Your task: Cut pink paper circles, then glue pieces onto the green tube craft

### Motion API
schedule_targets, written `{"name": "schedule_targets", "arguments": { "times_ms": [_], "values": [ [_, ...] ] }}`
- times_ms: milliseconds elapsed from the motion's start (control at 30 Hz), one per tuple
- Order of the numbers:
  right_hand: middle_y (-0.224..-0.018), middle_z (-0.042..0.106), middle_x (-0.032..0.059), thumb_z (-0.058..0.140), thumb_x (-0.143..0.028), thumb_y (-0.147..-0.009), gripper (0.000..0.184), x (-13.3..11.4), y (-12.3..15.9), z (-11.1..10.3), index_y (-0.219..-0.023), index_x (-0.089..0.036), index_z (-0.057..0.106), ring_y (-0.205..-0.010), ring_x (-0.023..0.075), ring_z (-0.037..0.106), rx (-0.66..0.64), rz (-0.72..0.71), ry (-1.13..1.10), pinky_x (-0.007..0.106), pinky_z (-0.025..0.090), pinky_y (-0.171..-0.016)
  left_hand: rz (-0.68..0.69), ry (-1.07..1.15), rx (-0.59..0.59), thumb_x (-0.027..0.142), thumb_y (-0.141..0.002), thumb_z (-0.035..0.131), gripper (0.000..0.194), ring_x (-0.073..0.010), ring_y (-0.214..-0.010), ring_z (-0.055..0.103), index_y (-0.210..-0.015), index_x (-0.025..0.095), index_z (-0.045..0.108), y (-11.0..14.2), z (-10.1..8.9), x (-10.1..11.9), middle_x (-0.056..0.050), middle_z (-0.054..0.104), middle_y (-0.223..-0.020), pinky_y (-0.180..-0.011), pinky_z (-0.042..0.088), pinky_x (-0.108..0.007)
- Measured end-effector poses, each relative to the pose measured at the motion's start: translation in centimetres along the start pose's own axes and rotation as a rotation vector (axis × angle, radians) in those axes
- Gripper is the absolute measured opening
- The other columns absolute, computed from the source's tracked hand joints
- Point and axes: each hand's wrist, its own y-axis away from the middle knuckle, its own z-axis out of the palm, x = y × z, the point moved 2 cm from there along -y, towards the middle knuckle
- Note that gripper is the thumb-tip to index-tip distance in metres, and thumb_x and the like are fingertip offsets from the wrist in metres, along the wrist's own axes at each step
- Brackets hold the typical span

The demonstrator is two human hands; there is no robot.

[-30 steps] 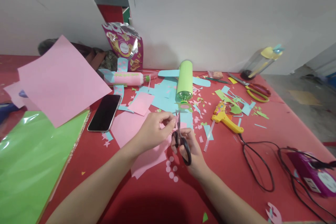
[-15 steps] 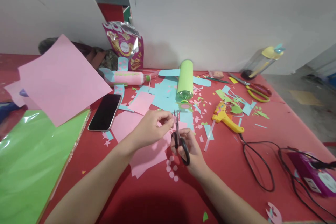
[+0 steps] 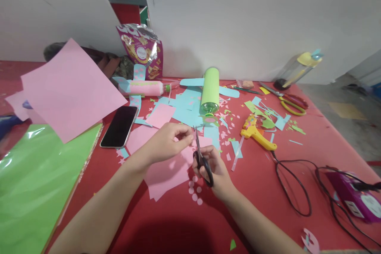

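As the R hand (image 3: 219, 176) grips the scissors (image 3: 199, 156), the L hand (image 3: 171, 143) pinches a tiny bit, prob. pink paper (image 3: 193, 139), over the tabletop (image 3: 253, 190), well in from its back edge. Best turn paper slowly w/ small snips.

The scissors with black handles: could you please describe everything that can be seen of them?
The black-handled scissors have slim grey blades, metal by their look, and looped handles that look like plastic. The right hand grips the handles, partly covering them. The blades appear slightly apart, pointing away from the person, tips close to the fingertips of the left hand; whether these touch is unclear.
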Motion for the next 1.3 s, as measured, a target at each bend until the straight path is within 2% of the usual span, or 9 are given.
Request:
{"name": "schedule_targets", "arguments": {
  "times_ms": [167, 400, 633, 833, 967, 1067, 1200, 1300],
  "values": [
    [-0.064, 0.051, -0.0055, 0.068, -0.048, -0.063, 0.04, 0.2, 0.2, 0.0, -0.087, -0.024, 0.046, -0.045, 0.0058, 0.043, -0.023, 0.001, -0.013, 0.019, 0.04, -0.038, -0.013, 0.004, -0.039, 0.024, -0.078, 0.044, 0.021, -0.0087, -0.056, 0.045, -0.06, 0.016, 0.052, 0.2, -0.7, -0.2, 0.003, 0.053, -0.058, -0.053, 0.035, -0.019],
    [-0.064, 0.053, -0.0056, 0.067, -0.045, -0.066, 0.038, 0.4, 0.4, -0.1, -0.088, -0.024, 0.045, -0.04, 0.0071, 0.05, -0.042, 0.058, 0.006, 0.016, 0.035, -0.03, -0.036, 0.019, -0.092, 0.024, -0.077, 0.045, 0.021, -0.0087, -0.055, 0.043, -0.058, 0.016, 0.049, 0.2, -1.2, -0.4, 0.004, 0.049, -0.057, -0.054, 0.035, -0.02],
    [-0.064, 0.052, -0.0063, 0.066, -0.027, -0.067, 0.028, 0.3, 0.4, -0.2, -0.085, -0.023, 0.045, -0.039, 0.0067, 0.052, -0.009, 0.078, 0.043, 0.016, 0.035, -0.03, -0.042, 0.04, -0.163, 0.024, -0.075, 0.046, 0.023, -0.0079, -0.053, 0.04, -0.054, 0.016, 0.044, 0.3, -1.7, -0.5, 0.004, 0.045, -0.054, -0.051, 0.033, -0.019],
    [-0.059, 0.048, -0.008, 0.065, -0.014, -0.06, 0.028, 0.0, 0.2, 0.0, -0.079, -0.022, 0.046, -0.041, 0.0059, 0.049, 0.071, 0.101, 0.088, 0.016, 0.037, -0.033, -0.045, 0.05, -0.221, 0.027, -0.076, 0.045, 0.025, -0.0076, -0.052, 0.039, -0.054, 0.015, 0.044, 0.4, -1.8, -0.7, 0.004, 0.043, -0.053, -0.05, 0.032, -0.019],
    [-0.059, 0.047, -0.0086, 0.066, -0.014, -0.058, 0.029, -0.1, 0.0, 0.0, -0.077, -0.022, 0.046, -0.041, 0.0033, 0.043, 0.106, 0.052, 0.086, 0.016, 0.037, -0.037, -0.062, 0.045, -0.234, 0.027, -0.076, 0.045, 0.025, -0.0074, -0.051, 0.038, -0.054, 0.015, 0.043, 0.4, -1.6, -0.7, 0.004, 0.042, -0.053, -0.05, 0.031, -0.019],
    [-0.06, 0.05, -0.0079, 0.067, -0.019, -0.061, 0.031, -0.2, -0.2, -0.1, -0.082, -0.023, 0.044, -0.044, 0.0051, 0.045, 0.105, -0.009, 0.056, 0.019, 0.039, -0.043, -0.067, 0.012, -0.296, 0.024, -0.075, 0.044, 0.025, -0.007, -0.05, 0.036, -0.052, 0.015, 0.042, 0.3, -1.2, -0.7, 0.004, 0.04, -0.052, -0.049, 0.029, -0.019],
    [-0.069, 0.051, -0.0062, 0.069, -0.025, -0.06, 0.038, -0.4, -0.3, -0.1, -0.085, -0.026, 0.04, -0.055, 0.009, 0.051, 0.093, -0.07, 0.007, 0.022, 0.041, -0.048, 0.015, -0.018, -0.413, 0.018, -0.072, 0.042, 0.02, -0.0078, -0.05, 0.037, -0.053, 0.015, 0.046, 0.0, -0.2, -0.9, 0.003, 0.042, -0.051, -0.049, 0.028, -0.02],
    [-0.074, 0.049, -0.0065, 0.072, -0.024, -0.058, 0.043, -0.5, -0.3, -0.1, -0.083, -0.027, 0.037, -0.059, 0.0093, 0.051, 0.087, -0.073, -0.032, 0.022, 0.041, -0.049, 0.066, -0.015, -0.479, 0.014, -0.067, 0.041, 0.017, -0.0074, -0.047, 0.031, -0.051, 0.015, 0.043, -0.2, 0.7, -1.0, 0.004, 0.036, -0.049, -0.046, 0.024, -0.021]
  ]
}}
